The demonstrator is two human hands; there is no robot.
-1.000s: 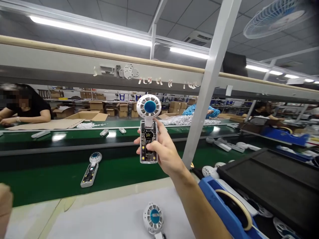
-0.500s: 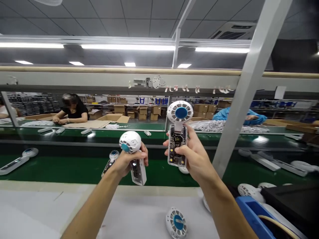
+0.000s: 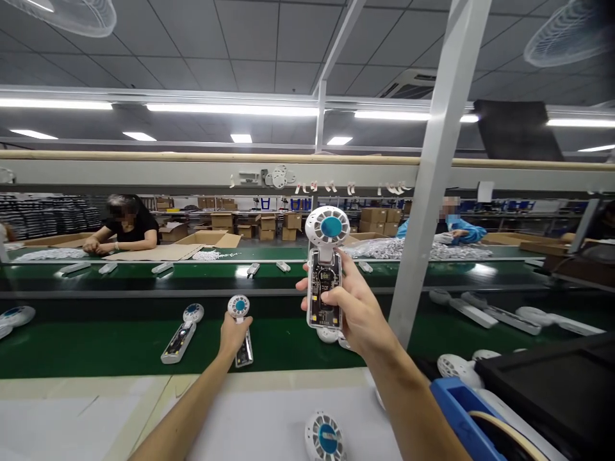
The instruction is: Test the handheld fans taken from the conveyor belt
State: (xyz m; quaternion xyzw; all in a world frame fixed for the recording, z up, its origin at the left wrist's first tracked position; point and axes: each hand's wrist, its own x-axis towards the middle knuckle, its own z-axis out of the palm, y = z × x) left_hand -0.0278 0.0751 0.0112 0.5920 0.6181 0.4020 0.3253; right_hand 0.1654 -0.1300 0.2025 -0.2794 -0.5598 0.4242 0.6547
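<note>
My right hand (image 3: 360, 307) holds up a white handheld fan (image 3: 327, 225). Its round head has a blue centre, and the handle shows a bare circuit board under my thumb. Over the green belt, my left hand (image 3: 233, 334) is closed around the neck of a second handheld fan (image 3: 244, 356), which is at belt level with its head pointing away from me. Left of that hand lies another handheld fan (image 3: 177, 342), circuit board facing up. On the white worktop in front of me rests a fan head (image 3: 324, 438) with a blue centre.
A slanted grey post (image 3: 427, 186) rises at the right. Beside my right forearm stand a blue bin (image 3: 456, 410) and a black box (image 3: 552, 378). More fans lie along the green belt (image 3: 115, 346). Two co-workers sit beyond the far belt, near white parts (image 3: 432, 248).
My left hand has moved away and down to the belt with its fan, which was held up before. My right hand still holds its fan upright. The view has turned slightly right and up.
</note>
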